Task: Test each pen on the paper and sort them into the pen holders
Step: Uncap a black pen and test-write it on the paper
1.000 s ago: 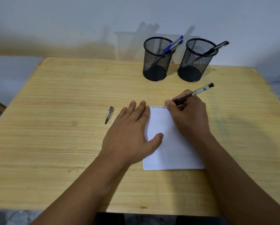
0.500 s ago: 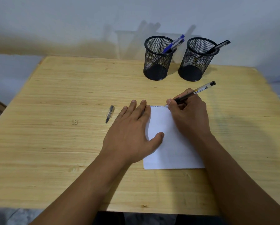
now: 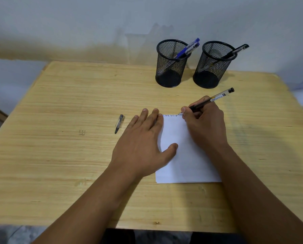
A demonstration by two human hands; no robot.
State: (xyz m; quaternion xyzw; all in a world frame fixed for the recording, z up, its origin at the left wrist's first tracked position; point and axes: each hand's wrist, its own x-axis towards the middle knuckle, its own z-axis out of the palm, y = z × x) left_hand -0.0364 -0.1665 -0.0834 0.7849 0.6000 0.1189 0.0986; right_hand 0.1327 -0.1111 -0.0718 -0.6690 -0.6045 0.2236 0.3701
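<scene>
Pens: one in the right hand point(image 3: 204, 124) writing on paper point(image 3: 185, 155), three in two holders point(image 3: 171, 63) at the tabletop's far edge; left hand point(image 3: 143, 145) flat, empty.

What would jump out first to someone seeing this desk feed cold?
The right hand writing with a black-capped clear pen along the top edge of the white paper sheet, which the flat left hand pins at its left edge. Behind stand two black mesh pen holders: the left holder has blue pens, the right holder a black pen. A small pen cap lies left of the hands.
</scene>
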